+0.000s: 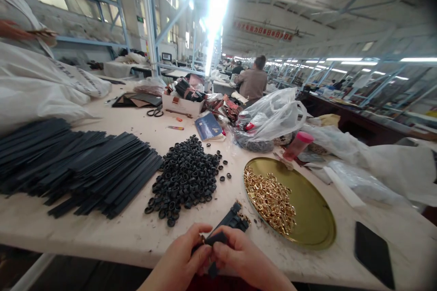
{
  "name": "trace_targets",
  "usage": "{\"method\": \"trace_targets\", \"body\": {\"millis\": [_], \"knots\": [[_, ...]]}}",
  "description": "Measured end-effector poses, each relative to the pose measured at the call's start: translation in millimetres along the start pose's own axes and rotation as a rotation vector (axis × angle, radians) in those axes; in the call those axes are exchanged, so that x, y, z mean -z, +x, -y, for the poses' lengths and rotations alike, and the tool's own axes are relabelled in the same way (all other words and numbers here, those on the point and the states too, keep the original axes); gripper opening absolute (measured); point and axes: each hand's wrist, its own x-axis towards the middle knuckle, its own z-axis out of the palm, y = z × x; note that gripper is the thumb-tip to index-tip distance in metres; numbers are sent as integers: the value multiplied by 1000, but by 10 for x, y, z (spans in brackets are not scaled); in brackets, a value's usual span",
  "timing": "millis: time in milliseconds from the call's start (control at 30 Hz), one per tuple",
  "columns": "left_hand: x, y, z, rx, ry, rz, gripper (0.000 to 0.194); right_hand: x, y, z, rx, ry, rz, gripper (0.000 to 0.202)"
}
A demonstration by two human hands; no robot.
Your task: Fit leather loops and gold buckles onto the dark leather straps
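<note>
At the table's front edge, my left hand (187,254) and my right hand (235,252) both pinch one dark strap (217,238). A bit of gold metal shows by my left fingertips; its shape is too small to tell. Just beyond my fingers lie several dark straps with gold hardware (235,218). A heap of small black loops (187,177) is farther up the table. To the right, a round gold tray (312,209) carries a pile of gold metal buckles or clasps (271,200). Long flat black strips (112,168) are stacked on the left.
A black phone (374,252) lies at the right front. Behind are a blue booklet (209,126), scissors (154,112), a white box (180,105), a clear plastic bag (273,113) and a pink-lidded jar (298,145). A co-worker's hand (17,31) shows far left; another person (253,79) is farther back.
</note>
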Motion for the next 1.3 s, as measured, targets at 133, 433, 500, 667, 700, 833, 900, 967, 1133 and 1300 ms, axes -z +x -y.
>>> {"method": "trace_targets", "body": {"millis": [133,433,500,667,700,833,900,967,1133,1300], "knots": [[37,178,137,71,-101,-23,28,593,492,-13,22,-436,-367,26],[145,451,300,217,-112,-92,33,1266,1498,-249,-63,-810,-562,6],[169,473,269,229,-94,-106,30,1236,1433,-258,-66,-795,-552,8],[190,490,64,128,15,-224,23,837,937,-128,-73,-526,-394,20],[179,481,16,89,45,-250,23,709,809,-92,-74,-353,-326,23],[80,371,-104,-8,168,-302,21,242,349,7,-45,105,-226,25],[29,275,-125,-26,215,-277,21,112,193,17,10,120,-244,26],[5,170,-145,-30,255,-230,22,53,89,11,70,97,-251,27],[40,-33,-227,-19,343,-91,19,-6,-25,9,108,135,-227,27],[14,-132,-246,-23,264,-103,19,-136,-45,-10,48,329,-172,27]]}}
